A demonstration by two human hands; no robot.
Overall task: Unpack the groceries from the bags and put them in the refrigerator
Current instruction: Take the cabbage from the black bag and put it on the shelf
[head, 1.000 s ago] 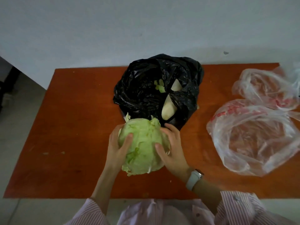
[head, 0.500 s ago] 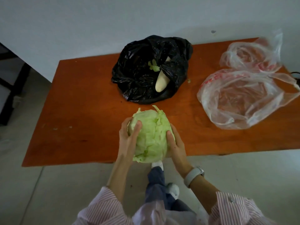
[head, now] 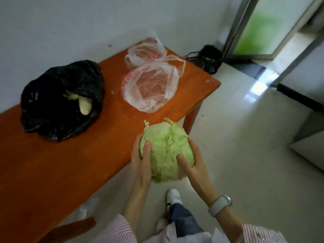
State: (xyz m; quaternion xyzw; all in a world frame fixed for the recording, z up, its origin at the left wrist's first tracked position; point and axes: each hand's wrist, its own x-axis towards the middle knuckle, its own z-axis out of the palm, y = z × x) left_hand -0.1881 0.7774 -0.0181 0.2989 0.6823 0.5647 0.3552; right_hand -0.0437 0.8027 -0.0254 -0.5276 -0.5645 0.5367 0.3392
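Cabbage's up off the counter, cradled between both your hands

Your left hand (head: 140, 165) and right hand (head: 194, 165) are curled round opposite sides of the cabbage (head: 166, 151), held just past the counter (head: 52, 163) edge. No fridge in view, so I'd guess it's off to your right somewhere; the black bag (head: 57, 100) sits on your left.

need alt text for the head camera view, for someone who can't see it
A person's left hand and right hand hold a green cabbage beside an orange table. On the table sit a black bag with a white radish showing and two clear bags.
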